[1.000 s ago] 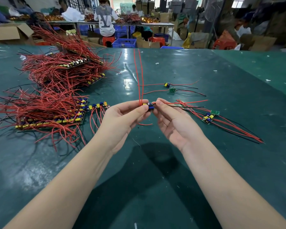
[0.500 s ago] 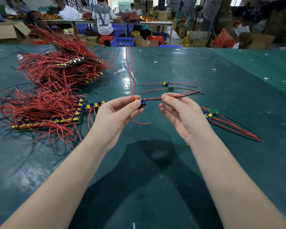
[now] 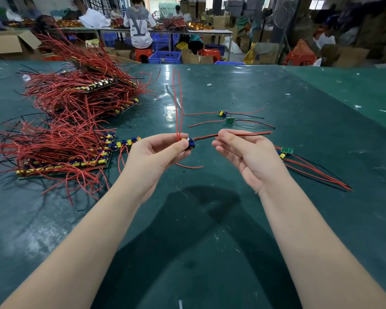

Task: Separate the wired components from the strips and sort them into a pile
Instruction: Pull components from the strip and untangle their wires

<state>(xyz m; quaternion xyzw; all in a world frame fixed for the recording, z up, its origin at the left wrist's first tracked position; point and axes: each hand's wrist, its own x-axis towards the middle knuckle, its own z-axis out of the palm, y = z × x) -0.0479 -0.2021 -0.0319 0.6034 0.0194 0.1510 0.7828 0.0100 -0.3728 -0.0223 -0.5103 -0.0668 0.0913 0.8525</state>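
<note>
Small wired component [image 3: 190, 143], blue w/ yellow bits, pinched between thumb and fingers of left hand [image 3: 157, 153], held above the desk [image 3: 210, 230] mid-view. 2 red leads [image 3: 178, 103] standing up from it, 1 more curling below toward the desk. Red/black pair [image 3: 243, 134] running out to the right, pinched near its middle by right hand [image 3: 243, 152], other fingers loosely curled, palm up. Pair looks near straight between the 2 hands.

Step in hand, prob.: component already free of its strip, leads being straightened before drop-off. Next move calls for release by 1 hand and a short carry to the loose pieces: 2 separated components [image 3: 226, 117] beyond the hands, a few more [image 3: 285, 151] just right of the right hand. Which group counts as the pile, can't tell.

Left side of desk: strips [image 3: 62, 161] w/ components in rows, thick w/ red wires, a short strip end [image 3: 127, 142] just beside the left hand; 2nd heap [image 3: 83, 94] further back. Plenty left to do.
</note>
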